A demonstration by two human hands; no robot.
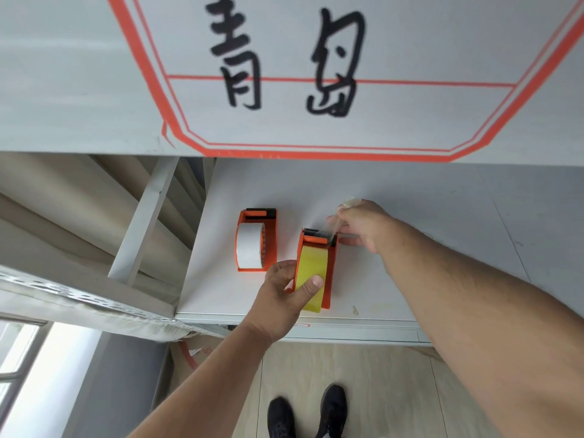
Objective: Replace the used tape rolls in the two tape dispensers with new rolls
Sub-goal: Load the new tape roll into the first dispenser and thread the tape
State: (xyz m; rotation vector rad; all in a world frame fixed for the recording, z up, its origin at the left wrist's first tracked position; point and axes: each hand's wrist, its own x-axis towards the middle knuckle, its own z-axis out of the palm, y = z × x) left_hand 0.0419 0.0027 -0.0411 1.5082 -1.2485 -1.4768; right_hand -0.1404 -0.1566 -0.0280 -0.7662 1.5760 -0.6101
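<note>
Surface (410,235): both orange dispensers are carried near its front edge.
Right dispenser (328,279): long axis is laid near to far, cutter at the far end; a yellow roll (311,270) is seated in it.
Left dispenser (271,245): a white roll (249,248) is held in it, just left, untouched.
Left hand (284,295): clamped on the yellow roll's near end.
Right hand (360,226): tape is pinched at the cutter, so this hand lies nearer the far end.

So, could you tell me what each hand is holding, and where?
Left hand grips the yellow roll at its near end; right hand pinches the tape's free end.
</note>
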